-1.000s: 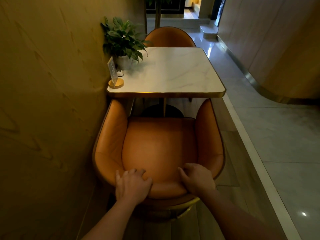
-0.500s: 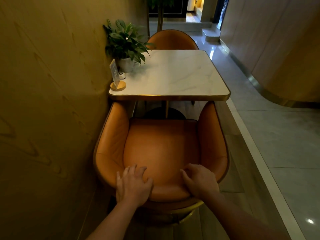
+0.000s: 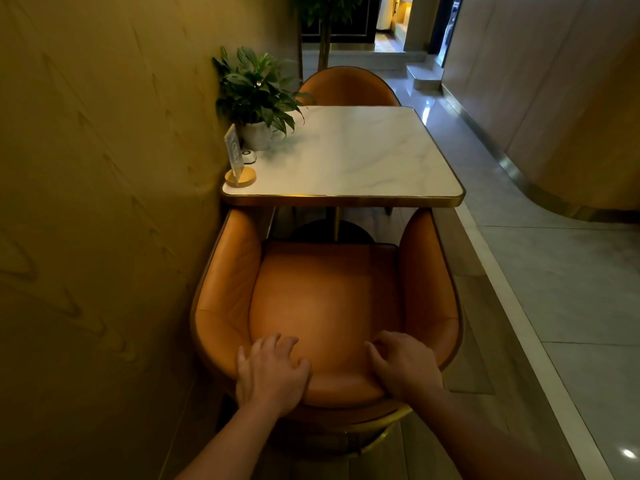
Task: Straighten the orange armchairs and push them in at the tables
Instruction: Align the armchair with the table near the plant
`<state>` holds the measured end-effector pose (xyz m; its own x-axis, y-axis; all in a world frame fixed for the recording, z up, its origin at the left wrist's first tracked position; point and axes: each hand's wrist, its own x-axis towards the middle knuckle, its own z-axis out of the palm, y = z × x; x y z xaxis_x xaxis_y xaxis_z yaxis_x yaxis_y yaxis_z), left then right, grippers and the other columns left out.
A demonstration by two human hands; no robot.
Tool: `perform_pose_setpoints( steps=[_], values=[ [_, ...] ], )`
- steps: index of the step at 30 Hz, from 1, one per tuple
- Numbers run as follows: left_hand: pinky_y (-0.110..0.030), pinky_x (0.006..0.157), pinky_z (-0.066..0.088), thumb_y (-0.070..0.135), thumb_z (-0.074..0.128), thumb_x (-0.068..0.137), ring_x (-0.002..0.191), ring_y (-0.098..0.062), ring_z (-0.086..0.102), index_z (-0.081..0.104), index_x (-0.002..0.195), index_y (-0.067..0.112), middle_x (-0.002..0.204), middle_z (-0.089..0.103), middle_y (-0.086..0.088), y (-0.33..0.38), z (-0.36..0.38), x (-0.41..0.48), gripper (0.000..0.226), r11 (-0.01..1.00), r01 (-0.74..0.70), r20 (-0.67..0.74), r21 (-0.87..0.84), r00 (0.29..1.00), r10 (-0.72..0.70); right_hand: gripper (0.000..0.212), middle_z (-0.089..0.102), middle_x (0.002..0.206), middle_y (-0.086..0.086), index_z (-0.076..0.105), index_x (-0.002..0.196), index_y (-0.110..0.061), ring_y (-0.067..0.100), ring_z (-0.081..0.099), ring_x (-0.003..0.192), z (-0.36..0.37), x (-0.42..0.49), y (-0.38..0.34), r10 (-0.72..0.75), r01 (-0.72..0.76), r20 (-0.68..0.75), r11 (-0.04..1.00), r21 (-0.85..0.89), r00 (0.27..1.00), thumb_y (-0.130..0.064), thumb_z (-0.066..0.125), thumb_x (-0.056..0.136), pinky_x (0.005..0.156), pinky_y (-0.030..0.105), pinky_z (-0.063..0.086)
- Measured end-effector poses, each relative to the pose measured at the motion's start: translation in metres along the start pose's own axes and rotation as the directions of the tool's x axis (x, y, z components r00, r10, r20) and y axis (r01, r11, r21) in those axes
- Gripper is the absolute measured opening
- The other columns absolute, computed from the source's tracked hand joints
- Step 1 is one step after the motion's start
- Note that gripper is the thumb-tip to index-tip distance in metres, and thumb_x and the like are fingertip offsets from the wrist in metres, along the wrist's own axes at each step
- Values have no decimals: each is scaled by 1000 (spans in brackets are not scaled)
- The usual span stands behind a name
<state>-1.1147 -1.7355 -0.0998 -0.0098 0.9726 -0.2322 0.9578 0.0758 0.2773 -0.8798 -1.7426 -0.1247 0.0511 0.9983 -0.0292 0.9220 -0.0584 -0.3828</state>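
Left grip [image 3: 272, 370] and right grip [image 3: 403, 367] both clamped on orange armchair [image 3: 325, 299] backrest — arm tips at marble worktop [image 3: 349, 157] edge.

There are two rounded orange leather armchairs, the near armchair [image 3: 325, 306] and the far armchair [image 3: 348, 88]. There is one square white marble table [image 3: 363, 161], one green potted plant [image 3: 256, 95], one clear sign stand [image 3: 237, 168], one small white round button [image 3: 248, 156], and two hands, the left hand [image 3: 272, 372] and the right hand [image 3: 405, 365].

Left hand [image 3: 272, 374], right hand [image 3: 405, 367] (both curled)
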Motion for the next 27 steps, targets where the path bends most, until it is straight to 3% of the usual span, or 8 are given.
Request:
perform_pose_setpoints(
  steps=[15, 27],
  values=[
    [-49, 122, 8, 57, 38, 95, 144, -16, 28, 42, 145, 40, 154, 38, 5, 5, -7, 32, 52, 1000, 7, 16, 12, 1000, -7, 40, 59, 85, -11, 62, 92, -30, 6, 55, 74, 1, 31, 0, -14, 15, -14, 1000, 15, 1000, -60, 36, 95, 67, 28, 51],
    [-48, 121, 12, 58, 32, 95, 136, -17, 39, 43, 144, 38, 145, 49, 4, 1, -2, 36, 55, 996, 3, 50, 88, 999, -8, 37, 62, 85, -10, 64, 94, -30, 6, 57, 73, 3, 31, 3, -10, 11, -46, 1000, 28, 999, -58, 40, 96, 64, 29, 51]
  ],
)
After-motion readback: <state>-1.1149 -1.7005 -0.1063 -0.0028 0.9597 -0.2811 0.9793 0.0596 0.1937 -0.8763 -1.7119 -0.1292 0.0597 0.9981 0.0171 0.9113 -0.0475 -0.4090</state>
